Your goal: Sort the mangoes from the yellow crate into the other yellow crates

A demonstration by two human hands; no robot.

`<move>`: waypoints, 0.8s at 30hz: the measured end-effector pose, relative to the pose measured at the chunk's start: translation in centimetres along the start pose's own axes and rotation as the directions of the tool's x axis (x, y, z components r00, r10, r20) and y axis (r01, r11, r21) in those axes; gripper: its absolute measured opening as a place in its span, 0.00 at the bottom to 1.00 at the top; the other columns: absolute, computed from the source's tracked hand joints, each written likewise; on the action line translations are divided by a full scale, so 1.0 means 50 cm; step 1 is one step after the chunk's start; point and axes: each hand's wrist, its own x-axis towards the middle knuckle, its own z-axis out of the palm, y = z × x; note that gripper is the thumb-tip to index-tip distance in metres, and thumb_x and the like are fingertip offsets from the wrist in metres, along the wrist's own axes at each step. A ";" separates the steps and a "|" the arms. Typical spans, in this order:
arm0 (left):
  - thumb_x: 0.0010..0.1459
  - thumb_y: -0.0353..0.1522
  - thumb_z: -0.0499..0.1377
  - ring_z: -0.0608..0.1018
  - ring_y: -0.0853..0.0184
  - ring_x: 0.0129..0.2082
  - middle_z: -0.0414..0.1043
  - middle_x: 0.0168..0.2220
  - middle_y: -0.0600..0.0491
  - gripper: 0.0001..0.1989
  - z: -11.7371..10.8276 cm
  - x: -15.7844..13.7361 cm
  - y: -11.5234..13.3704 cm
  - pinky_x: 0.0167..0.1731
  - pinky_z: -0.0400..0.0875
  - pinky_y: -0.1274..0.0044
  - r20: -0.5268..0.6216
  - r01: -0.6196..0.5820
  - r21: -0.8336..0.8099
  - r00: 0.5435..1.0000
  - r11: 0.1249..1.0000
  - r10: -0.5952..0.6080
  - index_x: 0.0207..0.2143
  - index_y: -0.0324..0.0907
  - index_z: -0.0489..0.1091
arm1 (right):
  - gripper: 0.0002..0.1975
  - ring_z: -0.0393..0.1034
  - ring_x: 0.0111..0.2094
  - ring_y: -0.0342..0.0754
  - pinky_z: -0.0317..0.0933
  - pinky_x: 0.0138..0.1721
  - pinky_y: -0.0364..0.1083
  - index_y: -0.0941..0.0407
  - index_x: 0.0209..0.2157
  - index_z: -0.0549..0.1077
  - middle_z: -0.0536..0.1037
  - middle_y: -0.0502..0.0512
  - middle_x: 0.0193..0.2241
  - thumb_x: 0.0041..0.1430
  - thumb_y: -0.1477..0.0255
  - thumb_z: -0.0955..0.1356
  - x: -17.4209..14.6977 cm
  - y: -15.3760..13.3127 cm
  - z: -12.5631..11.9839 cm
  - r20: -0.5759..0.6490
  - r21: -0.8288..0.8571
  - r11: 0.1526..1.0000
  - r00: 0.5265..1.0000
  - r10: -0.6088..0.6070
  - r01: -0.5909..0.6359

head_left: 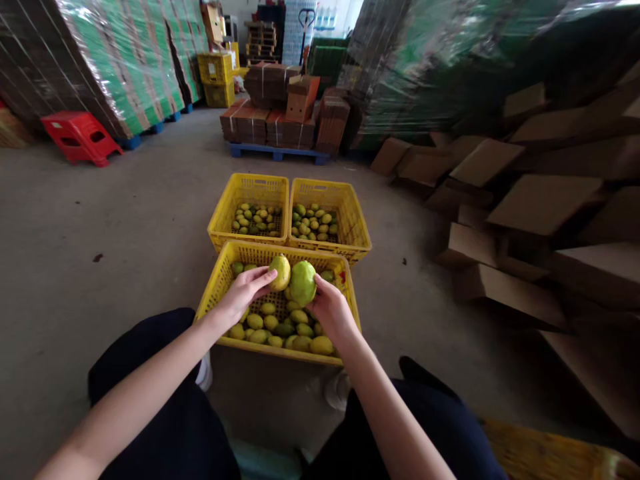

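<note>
My left hand point(249, 288) is closed around a yellow lemon point(281, 273) with small dark marks. Beside it, my right hand point(331, 306) grips a larger, bumpy green lemon point(303, 283). Both fruits are held up side by side above the near yellow crate point(275, 353), which has more yellow and green lemons point(259, 336) along its bottom. Farther off stand two more yellow crates, a left one point(216, 223) and a right one point(359, 230), each with a layer of lemons inside.
Open cardboard boxes point(545, 203) lie heaped on the right. A blue pallet point(277, 153) with flattened cartons stands ahead. At the left are a red stool point(80, 137) and wrapped green stacks point(125, 60). My knees flank the near crate.
</note>
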 end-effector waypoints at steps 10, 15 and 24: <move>0.54 0.25 0.62 0.77 0.71 0.31 0.77 0.33 0.51 0.05 0.010 -0.003 0.007 0.35 0.71 0.79 -0.125 0.080 -0.162 0.987 0.983 -0.101 0.33 0.38 0.77 | 0.08 0.74 0.31 0.50 0.73 0.36 0.51 0.57 0.27 0.77 0.80 0.51 0.25 0.46 0.67 0.73 -0.002 -0.002 0.010 -0.081 0.092 0.996 0.997 0.019 -0.012; 0.53 0.26 0.63 0.77 0.70 0.31 0.77 0.31 0.51 0.02 0.012 -0.004 0.007 0.35 0.71 0.78 -0.103 0.092 -0.155 0.989 0.984 -0.109 0.30 0.37 0.77 | 0.06 0.76 0.37 0.54 0.74 0.39 0.53 0.58 0.27 0.77 0.81 0.54 0.27 0.51 0.70 0.70 0.000 -0.003 0.013 -0.072 0.141 0.989 0.995 0.064 -0.053; 0.51 0.30 0.66 0.77 0.70 0.31 0.78 0.31 0.50 0.05 0.012 -0.004 0.005 0.33 0.72 0.79 -0.052 0.106 -0.103 0.992 0.989 -0.112 0.31 0.37 0.77 | 0.07 0.76 0.40 0.55 0.74 0.39 0.54 0.58 0.30 0.76 0.81 0.55 0.29 0.53 0.68 0.69 0.001 -0.003 0.011 -0.042 0.134 0.989 0.996 0.072 -0.066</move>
